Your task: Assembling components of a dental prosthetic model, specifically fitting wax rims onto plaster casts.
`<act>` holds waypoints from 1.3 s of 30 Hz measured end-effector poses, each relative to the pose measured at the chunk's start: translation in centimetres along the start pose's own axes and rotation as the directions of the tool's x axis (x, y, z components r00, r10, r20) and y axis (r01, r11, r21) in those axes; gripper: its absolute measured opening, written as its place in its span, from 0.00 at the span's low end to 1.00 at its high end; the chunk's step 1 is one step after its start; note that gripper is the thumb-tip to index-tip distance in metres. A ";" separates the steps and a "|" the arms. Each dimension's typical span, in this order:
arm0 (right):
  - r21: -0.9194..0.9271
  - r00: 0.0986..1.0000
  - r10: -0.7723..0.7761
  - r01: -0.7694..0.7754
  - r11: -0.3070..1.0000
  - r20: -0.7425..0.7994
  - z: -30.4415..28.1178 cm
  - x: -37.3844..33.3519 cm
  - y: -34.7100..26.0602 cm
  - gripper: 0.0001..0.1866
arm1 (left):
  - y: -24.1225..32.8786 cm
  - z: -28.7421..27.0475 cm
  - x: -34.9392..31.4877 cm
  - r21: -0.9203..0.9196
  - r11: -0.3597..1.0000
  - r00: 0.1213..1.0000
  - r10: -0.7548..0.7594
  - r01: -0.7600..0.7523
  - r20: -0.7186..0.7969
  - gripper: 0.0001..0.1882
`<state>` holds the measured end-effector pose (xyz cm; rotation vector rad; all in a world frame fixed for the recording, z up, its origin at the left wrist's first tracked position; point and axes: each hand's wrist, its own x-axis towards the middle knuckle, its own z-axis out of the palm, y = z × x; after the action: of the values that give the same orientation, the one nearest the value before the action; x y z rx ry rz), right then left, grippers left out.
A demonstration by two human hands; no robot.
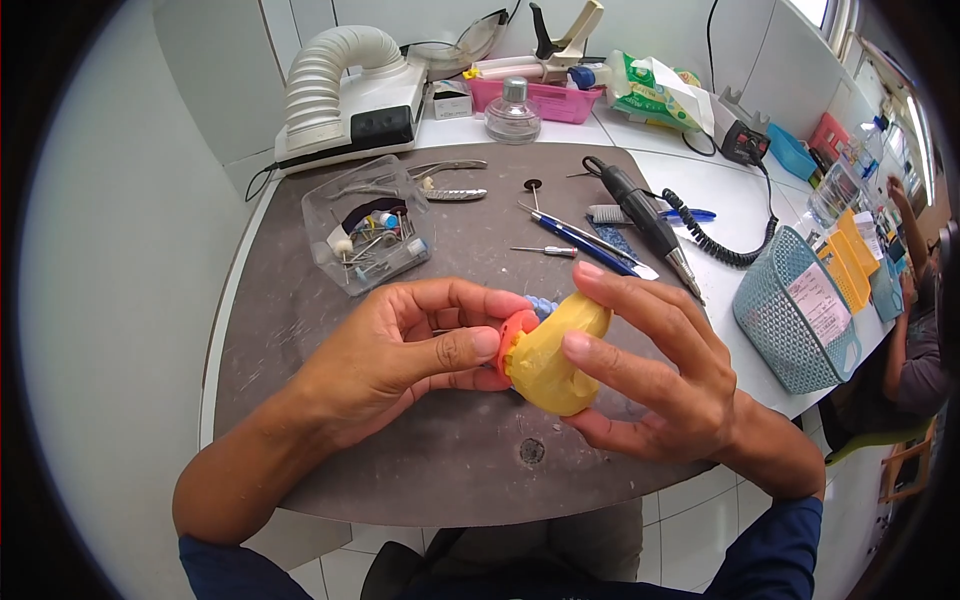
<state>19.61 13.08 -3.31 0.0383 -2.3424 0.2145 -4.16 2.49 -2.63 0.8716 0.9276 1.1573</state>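
Observation:
Above the near middle of the bench, I hold a yellow dental cast (553,368) tilted between both hands. My right hand (680,385) grips it from the right, with fingers over its top and smooth base and the thumb side underneath. A reddish-pink denture-base-like piece (513,330) lies against the cast's left side. My left hand (400,345) pinches this pink piece between thumb and fingers. Behind them a bumpy light-blue part (542,306) peeks out, mostly hidden, so I cannot tell what it is joined to.
On the brown bench mat (440,460) lie a clear box (335,200) of burs, pliers (455,194), a blue-handled instrument (580,238) and a corded handpiece (640,215). Behind stand a hosed extractor (350,130) and a glass bottle (513,118). A blue basket (770,320) and another person (915,350) are right.

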 end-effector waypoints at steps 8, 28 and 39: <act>-0.039 0.999 -0.049 0.049 0.998 -0.017 0.3 -0.2 -0.2 0.37 | 0.0 0.0 -0.2 0.014 1.000 1.000 0.006 -0.006 -0.018 0.17; 0.093 0.998 0.067 -0.067 0.993 -0.002 0.0 0.2 -0.4 0.39 | 0.0 0.1 -0.2 0.061 0.998 1.000 -0.001 0.002 -0.021 0.13; 0.048 0.994 -0.097 0.099 0.994 -0.045 0.5 -0.5 0.6 0.29 | 0.1 0.7 -0.4 0.218 0.951 0.975 0.223 -0.220 0.010 0.13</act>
<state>19.55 13.56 -4.14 0.1718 -2.2859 0.2228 -3.63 2.10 -2.28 1.1701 1.0006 1.2706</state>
